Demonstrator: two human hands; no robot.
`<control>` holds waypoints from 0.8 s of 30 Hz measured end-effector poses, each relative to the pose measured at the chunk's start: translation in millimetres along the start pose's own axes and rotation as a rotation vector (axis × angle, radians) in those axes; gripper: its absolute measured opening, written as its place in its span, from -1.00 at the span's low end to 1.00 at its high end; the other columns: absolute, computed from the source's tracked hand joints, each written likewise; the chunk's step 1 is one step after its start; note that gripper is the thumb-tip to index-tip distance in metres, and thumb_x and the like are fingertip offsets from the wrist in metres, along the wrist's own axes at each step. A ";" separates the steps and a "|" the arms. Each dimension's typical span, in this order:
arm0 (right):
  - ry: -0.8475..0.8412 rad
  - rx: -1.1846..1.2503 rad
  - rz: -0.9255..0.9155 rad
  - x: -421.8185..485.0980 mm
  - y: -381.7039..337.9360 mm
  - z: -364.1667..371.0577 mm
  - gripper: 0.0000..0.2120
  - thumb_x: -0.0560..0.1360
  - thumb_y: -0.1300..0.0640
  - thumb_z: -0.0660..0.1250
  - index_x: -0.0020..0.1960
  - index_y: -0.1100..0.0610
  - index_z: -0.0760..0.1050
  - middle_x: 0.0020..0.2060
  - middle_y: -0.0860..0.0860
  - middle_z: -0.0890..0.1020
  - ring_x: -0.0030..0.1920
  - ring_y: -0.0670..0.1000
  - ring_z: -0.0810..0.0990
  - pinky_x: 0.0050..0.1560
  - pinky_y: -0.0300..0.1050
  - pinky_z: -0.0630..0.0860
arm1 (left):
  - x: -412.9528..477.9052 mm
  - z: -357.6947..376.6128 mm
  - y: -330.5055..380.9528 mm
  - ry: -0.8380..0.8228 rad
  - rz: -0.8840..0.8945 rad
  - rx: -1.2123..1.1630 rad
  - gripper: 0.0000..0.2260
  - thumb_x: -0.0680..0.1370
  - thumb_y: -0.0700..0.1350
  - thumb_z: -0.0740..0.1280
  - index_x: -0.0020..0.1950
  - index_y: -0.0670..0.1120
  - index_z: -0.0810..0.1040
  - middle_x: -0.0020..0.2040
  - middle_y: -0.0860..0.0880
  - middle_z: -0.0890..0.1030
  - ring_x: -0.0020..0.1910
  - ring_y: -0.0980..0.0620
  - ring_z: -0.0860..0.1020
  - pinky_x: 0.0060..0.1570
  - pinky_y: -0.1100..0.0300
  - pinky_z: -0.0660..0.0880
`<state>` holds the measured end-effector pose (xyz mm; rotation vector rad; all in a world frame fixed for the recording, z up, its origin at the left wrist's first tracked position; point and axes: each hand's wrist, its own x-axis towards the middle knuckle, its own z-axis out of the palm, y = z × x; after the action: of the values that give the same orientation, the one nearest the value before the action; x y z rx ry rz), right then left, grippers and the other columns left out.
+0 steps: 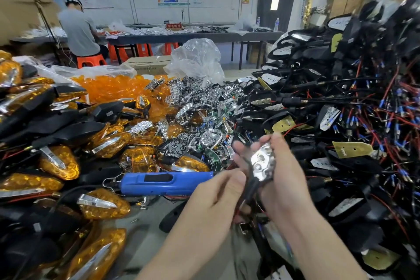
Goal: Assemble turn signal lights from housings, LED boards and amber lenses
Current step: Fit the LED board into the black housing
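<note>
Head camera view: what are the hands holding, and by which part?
One turn signal housing: the right hand cups its chrome-faced head, and the left hand pinches its black stem.

finished lights (59, 161) left, wired housings (341, 98) right, reflectors (200, 107) between

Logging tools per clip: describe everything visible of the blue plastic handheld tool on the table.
The blue plastic handheld tool is a long rounded body with a black inset panel on top and a bent wire hook at its left end. It lies flat across the grey table among amber-lensed lights; its right end passes behind the left hand.
</note>
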<state>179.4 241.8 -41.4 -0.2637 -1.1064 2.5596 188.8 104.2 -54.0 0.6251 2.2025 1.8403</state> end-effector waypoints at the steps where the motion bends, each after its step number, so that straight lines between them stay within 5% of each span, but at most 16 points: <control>1: 0.035 0.070 -0.002 6.6 -10.5 1.7 -0.70 0.69 -0.02 0.19 -0.11 0.14 0.48 -0.36 0.03 0.60 -0.23 0.06 0.73 -0.10 0.03 0.72 | -0.2 -8.9 2.4 0.026 0.013 0.053 -0.73 0.56 0.23 0.17 0.14 0.23 0.59 -0.09 0.17 0.69 -0.12 0.21 0.65 -0.12 0.36 0.54; 8: -0.200 0.143 -0.171 48.8 -118.6 70.7 -0.84 0.64 -0.01 0.32 0.07 0.09 0.50 -0.30 -0.04 0.59 -0.39 -0.09 0.54 -0.49 -0.31 0.41 | 10.4 -79.3 34.8 0.288 0.120 0.106 -0.78 0.64 0.04 0.17 0.16 0.11 0.58 -0.10 0.09 0.70 -0.20 0.10 0.65 -0.18 0.21 0.62; 15: -0.619 -0.571 -0.358 34.8 -192.5 177.7 -0.80 0.72 0.10 0.13 0.07 0.16 0.48 -0.24 -0.07 0.61 -0.35 -0.15 0.54 -0.45 -0.34 0.36 | 6.7 -84.8 58.0 0.303 0.167 0.077 -0.79 0.67 0.01 0.16 0.12 0.15 0.59 -0.12 0.06 0.70 -0.21 0.07 0.66 -0.18 0.22 0.64; 18: -0.679 -0.850 -0.391 16.1 -189.9 198.1 -0.76 0.68 0.00 0.25 0.23 0.11 0.55 -0.32 -0.13 0.64 -0.35 -0.14 0.57 -0.51 -0.33 0.37 | -2.3 -79.6 65.8 0.246 0.185 0.079 -0.80 0.67 0.02 0.16 0.14 0.15 0.58 -0.10 0.05 0.70 -0.21 0.07 0.66 -0.17 0.18 0.64; 20: -0.656 -0.792 -0.384 8.3 -185.6 197.5 -0.73 0.63 -0.01 0.34 0.25 0.10 0.58 -0.35 -0.11 0.63 -0.36 -0.11 0.55 -0.54 -0.31 0.37 | -10.2 -73.9 67.5 0.211 0.174 0.035 -0.80 0.66 0.03 0.18 0.10 0.16 0.60 -0.12 0.03 0.70 -0.23 0.06 0.65 -0.22 0.17 0.62; 24: -0.454 -0.175 -0.247 8.3 -169.3 162.2 -0.80 0.68 -0.01 0.26 0.07 0.14 0.50 -0.35 -0.03 0.57 -0.42 -0.08 0.52 -0.48 -0.29 0.40 | -35.0 -53.9 55.3 0.113 0.175 -0.005 -0.70 0.50 0.38 0.16 0.06 0.32 0.58 -0.08 0.07 0.68 -0.19 0.10 0.64 -0.20 0.24 0.55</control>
<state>162.6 244.6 192.6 0.4113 -1.4211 2.3591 207.9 48.3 6.7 0.7519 2.2772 2.0118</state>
